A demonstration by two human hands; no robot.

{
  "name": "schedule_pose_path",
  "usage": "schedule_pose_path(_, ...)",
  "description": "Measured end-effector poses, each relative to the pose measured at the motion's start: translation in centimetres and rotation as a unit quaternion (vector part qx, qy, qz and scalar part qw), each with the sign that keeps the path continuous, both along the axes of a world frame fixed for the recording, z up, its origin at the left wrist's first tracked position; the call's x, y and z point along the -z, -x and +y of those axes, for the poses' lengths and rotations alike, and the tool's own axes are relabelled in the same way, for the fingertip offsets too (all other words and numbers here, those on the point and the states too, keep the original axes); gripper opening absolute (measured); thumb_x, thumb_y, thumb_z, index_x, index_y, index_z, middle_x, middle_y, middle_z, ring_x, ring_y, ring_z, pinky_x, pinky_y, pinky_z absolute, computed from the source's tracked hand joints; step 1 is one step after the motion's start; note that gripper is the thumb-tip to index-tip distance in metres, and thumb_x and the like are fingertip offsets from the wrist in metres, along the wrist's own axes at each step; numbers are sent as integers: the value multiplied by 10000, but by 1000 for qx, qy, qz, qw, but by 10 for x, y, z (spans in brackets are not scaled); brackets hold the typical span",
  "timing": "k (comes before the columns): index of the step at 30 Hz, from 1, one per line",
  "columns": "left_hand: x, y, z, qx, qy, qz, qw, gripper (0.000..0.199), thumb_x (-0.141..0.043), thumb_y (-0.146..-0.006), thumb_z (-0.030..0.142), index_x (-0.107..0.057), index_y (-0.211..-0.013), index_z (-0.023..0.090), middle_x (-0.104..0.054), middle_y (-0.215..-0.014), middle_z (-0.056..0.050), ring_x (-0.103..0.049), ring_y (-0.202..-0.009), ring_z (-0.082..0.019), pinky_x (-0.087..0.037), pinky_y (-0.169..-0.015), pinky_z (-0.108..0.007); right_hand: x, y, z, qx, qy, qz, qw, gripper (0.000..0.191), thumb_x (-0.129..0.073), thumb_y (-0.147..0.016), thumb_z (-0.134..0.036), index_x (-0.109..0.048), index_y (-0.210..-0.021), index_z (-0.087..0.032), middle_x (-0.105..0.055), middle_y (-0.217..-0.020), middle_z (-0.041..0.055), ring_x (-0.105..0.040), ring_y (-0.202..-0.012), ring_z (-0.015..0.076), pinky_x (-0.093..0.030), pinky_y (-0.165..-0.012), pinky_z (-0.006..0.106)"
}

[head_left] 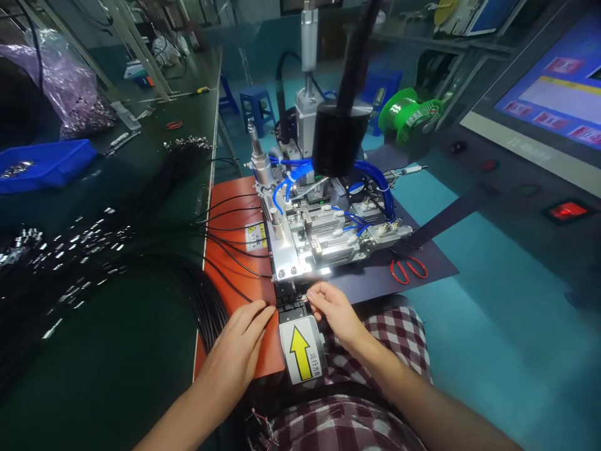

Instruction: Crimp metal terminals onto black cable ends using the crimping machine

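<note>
My left hand is closed at the near left side of the machine, its fingertips together on a thin black cable that crosses the red mat. Opposite it, my right hand pinches a small metal connector at the track's right side; the fingers partly cover it. Between both hands lies the black slotted track. Just below is a white cover with a yellow arrow. More black cables run over the red mat into the machine's left side.
A bundle of black cables lies left of my left hand. Red-handled scissors rest on the dark plate at right. A blue tray and a pink plastic bag stand on the left table. A control screen rises at right.
</note>
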State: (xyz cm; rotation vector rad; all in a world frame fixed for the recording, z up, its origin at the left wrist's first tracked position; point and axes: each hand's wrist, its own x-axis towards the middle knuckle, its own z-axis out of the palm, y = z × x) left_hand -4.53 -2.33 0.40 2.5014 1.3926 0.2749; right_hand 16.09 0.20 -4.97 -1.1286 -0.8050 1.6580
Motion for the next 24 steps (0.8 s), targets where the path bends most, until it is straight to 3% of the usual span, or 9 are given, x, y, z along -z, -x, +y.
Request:
schedule_pose_path(6, 10, 10, -12, 5, -56, 117, 992, 545, -352, -821, 55, -417, -1349, 178, -491, -1350, -103, -468, -1212, -269, -480, -944, -428, 0, -1, 1, 5, 0, -6, 1000, 308, -639, -757, -423, -480, -660, -178, -452, -548, -75, -374, -459, 73, -282, -505, 236)
schedule_pose_path(16, 14, 12, -9, 3, -74, 66, 995, 433, -360, -884, 106, -433, -1306, 170, -522, -1288, -98, -460, -1194, -236, -463, -969, -404, -3, -1, 1, 6, 2, -18, 1000, 317, -644, -738, -436, -473, -650, -184, -462, -553, -69, -374, -454, 77, -286, -498, 245)
schedule_pose_path(24, 19, 11, -12, 16, -102, 85, 991, 511, -350, -836, 52, -412, -1335, 146, -520, -1298, -115, -462, -1192, -262, -469, -953, -425, -1, 0, 2, 8, 6, -22, 1000, 355, -661, -710, -481, -468, -642, -191, -460, -537, -70, -377, -454, 83, -298, -492, 243)
